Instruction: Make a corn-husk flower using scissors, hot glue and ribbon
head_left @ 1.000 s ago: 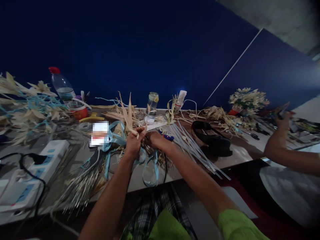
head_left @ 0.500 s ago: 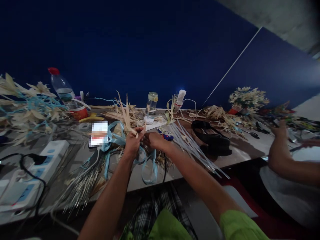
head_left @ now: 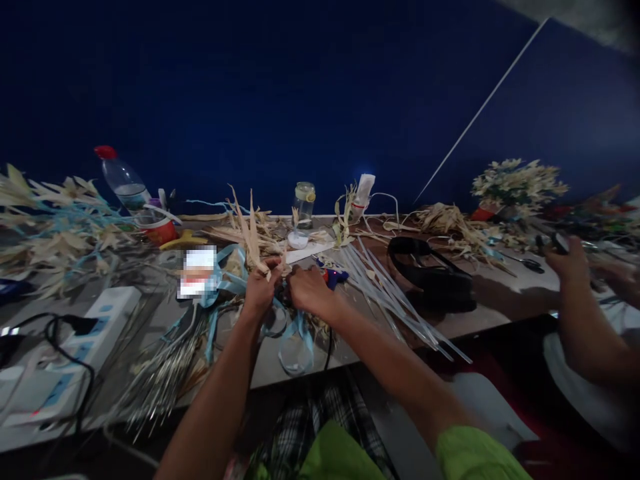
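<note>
My left hand [head_left: 260, 290] is closed around a dried corn husk [head_left: 249, 233], whose pale pointed strips stand up above the fingers. Close to its right, my right hand [head_left: 311, 291] has its fingers bent together and pointing down; what they hold, if anything, is hidden. A blue glue gun [head_left: 339, 274] lies just beyond the right hand. Light blue ribbon [head_left: 299, 350] hangs in loops below both hands, and more ribbon [head_left: 227, 270] curls to the left of them. Loose husk scraps lie under and behind the hands.
Clear glue sticks [head_left: 395, 303] and a black strap-like object [head_left: 435, 280] lie to the right. Metal wires [head_left: 173, 373] and a power strip [head_left: 95, 347] are at left. Bottles [head_left: 303, 203] stand behind. A co-worker's arm [head_left: 585, 313] reaches in at far right.
The camera view has shifted slightly. My right hand has moved a little down, its fingers still bent near the left hand, which keeps its hold on the corn husk.
</note>
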A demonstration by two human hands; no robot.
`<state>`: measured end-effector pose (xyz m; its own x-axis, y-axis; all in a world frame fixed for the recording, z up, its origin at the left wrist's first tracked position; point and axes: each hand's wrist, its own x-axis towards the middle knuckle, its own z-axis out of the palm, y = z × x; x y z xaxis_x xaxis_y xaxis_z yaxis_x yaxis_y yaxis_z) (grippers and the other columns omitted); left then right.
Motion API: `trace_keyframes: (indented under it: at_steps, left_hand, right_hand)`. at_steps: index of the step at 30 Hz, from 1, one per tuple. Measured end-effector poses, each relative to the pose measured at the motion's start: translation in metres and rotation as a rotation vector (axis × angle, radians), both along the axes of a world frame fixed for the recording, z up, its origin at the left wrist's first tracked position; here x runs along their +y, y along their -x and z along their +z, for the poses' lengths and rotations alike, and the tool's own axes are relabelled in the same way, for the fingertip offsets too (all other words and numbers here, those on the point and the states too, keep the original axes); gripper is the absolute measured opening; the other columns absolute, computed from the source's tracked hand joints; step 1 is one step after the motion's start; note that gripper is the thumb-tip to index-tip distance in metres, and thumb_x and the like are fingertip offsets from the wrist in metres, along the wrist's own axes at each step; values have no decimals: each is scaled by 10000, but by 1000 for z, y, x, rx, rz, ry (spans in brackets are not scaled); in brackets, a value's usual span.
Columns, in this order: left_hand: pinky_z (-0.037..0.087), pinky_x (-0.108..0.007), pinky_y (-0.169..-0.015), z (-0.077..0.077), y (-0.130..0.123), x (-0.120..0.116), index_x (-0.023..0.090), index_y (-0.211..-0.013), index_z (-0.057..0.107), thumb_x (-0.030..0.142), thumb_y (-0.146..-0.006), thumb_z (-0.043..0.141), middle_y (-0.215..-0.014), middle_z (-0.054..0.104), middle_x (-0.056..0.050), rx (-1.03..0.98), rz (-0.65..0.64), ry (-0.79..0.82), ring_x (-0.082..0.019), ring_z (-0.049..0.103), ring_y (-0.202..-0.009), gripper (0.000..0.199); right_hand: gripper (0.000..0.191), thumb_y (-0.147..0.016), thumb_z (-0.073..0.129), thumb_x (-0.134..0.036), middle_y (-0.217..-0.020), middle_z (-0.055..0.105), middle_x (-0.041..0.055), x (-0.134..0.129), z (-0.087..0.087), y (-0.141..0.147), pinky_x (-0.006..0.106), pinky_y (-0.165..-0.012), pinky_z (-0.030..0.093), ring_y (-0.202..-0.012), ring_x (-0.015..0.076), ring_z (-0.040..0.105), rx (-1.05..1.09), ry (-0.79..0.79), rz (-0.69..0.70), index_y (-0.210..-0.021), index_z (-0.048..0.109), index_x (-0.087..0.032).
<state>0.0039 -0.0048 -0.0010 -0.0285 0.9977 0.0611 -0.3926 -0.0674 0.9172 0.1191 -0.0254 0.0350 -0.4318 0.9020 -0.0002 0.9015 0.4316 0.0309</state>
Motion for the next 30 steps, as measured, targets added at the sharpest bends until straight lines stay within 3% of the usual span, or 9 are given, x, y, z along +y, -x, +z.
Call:
trace_keyframes:
  at_steps: [4,7,10,13,17,22,27,30]
  left_hand:
    - [273,-170,-426,-2,0,0,160,-795,584,275,-601,711,-506,456,69,20,18,27,-38,371,-428,259]
    - [271,-172,-430,-1,-1,-2,160,-800,584,305,-621,704,-540,475,57,75,11,39,-39,375,-440,259]
    - [268,-179,-429,1,-4,-4,150,-799,596,330,-643,691,-551,489,41,163,-43,16,-46,373,-450,256]
    - [297,-183,-445,2,-9,-6,146,-788,600,333,-649,687,-605,527,21,234,-72,-9,-51,391,-473,249]
    - [312,-182,-441,4,-14,-8,152,-778,580,319,-662,675,-589,510,27,303,-57,-3,-55,394,-464,224]
    - [401,-212,-518,3,-12,-10,175,-872,543,280,-690,643,-726,586,-9,366,21,-44,-80,492,-525,233]
    - [443,-253,-617,-3,-12,-10,180,-957,524,231,-713,597,-763,599,-29,427,42,-123,-116,546,-618,260]
    - [447,-291,-730,-6,-13,-7,165,-967,540,198,-678,610,-845,611,-51,584,132,-167,-150,570,-762,299]
  right_hand:
    - [255,-785,444,-205,-1014,626,171,4,3,-7,445,-877,365,-1026,293,528,113,-36,-85,-914,649,-125]
    - [280,-827,407,-204,-1047,643,103,16,3,-18,330,-868,401,-984,193,561,553,65,-201,-1016,609,-154]
    - [291,-813,467,-320,-988,659,37,26,-3,-27,250,-764,446,-843,131,594,1081,324,-146,-1025,587,-162]
    - [311,-718,569,-380,-888,656,16,30,-16,-30,246,-744,447,-785,122,590,1360,457,-100,-924,604,-150]
    - [229,-645,613,-354,-722,615,-14,36,-29,-28,243,-723,438,-704,110,563,1513,411,-154,-752,588,-153]
    - [209,-645,607,-348,-554,462,-69,38,-21,-35,191,-512,358,-483,59,403,1793,408,-263,-674,495,-175]
    - [229,-627,669,-338,-745,558,-17,27,-9,-45,192,-497,356,-501,40,415,1847,655,-64,-651,527,-159]
    - [207,-607,707,-308,-964,553,31,21,-9,-43,223,-619,427,-656,70,514,1773,688,92,-639,581,-147]
